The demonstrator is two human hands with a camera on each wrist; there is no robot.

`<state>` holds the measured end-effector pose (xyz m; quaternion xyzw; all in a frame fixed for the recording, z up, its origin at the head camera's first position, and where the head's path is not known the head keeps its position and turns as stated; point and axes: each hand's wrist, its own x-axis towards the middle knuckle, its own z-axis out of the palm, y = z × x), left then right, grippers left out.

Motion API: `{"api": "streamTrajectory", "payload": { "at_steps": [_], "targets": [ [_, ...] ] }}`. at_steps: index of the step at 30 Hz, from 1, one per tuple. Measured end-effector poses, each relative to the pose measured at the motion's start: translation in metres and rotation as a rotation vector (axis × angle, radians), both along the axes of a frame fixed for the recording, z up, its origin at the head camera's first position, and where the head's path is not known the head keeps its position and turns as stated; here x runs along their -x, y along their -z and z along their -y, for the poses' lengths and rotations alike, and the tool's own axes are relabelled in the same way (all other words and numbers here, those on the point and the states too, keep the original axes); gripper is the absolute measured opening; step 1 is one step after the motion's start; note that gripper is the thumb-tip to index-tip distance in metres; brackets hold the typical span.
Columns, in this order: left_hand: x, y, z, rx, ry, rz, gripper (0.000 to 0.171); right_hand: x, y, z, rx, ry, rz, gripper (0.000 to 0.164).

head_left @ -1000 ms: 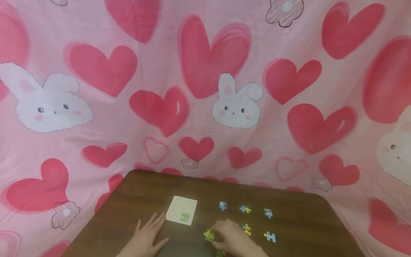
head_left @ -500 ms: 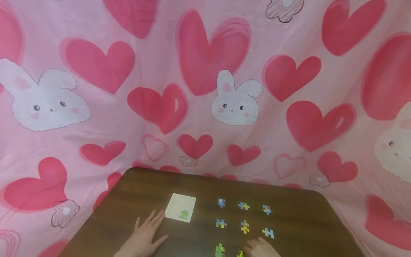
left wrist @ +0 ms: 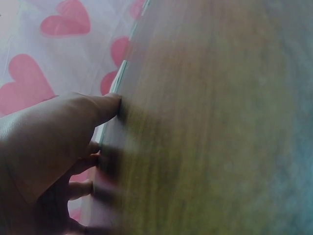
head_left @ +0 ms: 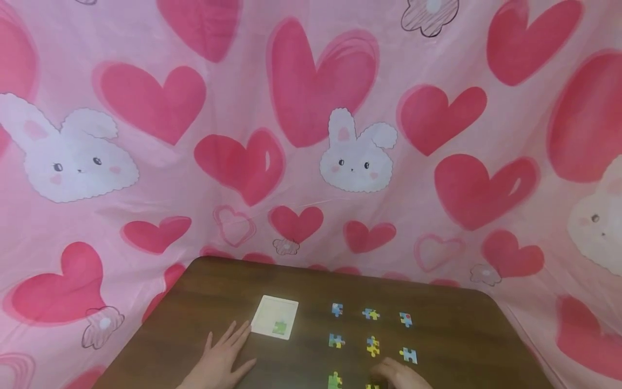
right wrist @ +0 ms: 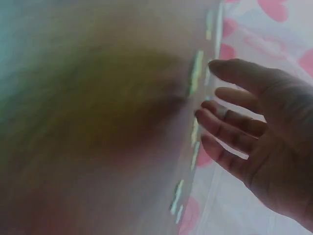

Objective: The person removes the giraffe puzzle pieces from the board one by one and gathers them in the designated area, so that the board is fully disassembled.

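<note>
In the head view, my left hand (head_left: 218,362) rests on the table, fingers spread and fairly straight, the fingertips at the near left edge of a white puzzle tray (head_left: 266,319). A green puzzle piece (head_left: 279,327) lies in the tray's lower right corner. My right hand (head_left: 399,374) is low on the right, beside a yellow-green puzzle piece (head_left: 371,386) cut off by the frame's bottom. In the right wrist view, the right hand's loosely bent fingers (right wrist: 227,129) are apart, with nothing seen between them.
Loose puzzle pieces lie in rows right of the tray, among them a blue-green piece (head_left: 336,340), a yellow piece (head_left: 373,346), a light blue piece (head_left: 409,355) and a green piece (head_left: 335,380). Behind the brown table (head_left: 218,281) hangs a pink heart-print cloth (head_left: 301,178).
My right hand has moved right and nearer from beside the tray, and the yellow-green piece it held now appears to lie at the bottom. My left hand has stayed put.
</note>
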<state>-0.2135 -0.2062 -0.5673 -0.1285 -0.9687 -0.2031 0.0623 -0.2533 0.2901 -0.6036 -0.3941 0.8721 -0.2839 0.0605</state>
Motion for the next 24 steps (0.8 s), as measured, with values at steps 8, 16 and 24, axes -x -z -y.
{"api": "streamTrajectory", "payload": {
  "at_steps": [8, 16, 24],
  "targets": [
    [-0.004, -0.001, 0.001, 0.010, -0.015, -0.021, 0.085, -0.020, -0.070, 0.079, 0.317, 0.073, 0.189, 0.046],
    [-0.004, -0.002, 0.001, -0.002, -0.021, 0.009, 0.085, 0.011, -0.073, 0.165, 0.320, 0.199, 0.207, 0.047],
    [-0.003, -0.003, -0.003, 0.007, -0.012, 0.007, 0.083, 0.062, -0.039, 0.224, 0.267, 0.236, 0.119, 0.053]
  ]
}}
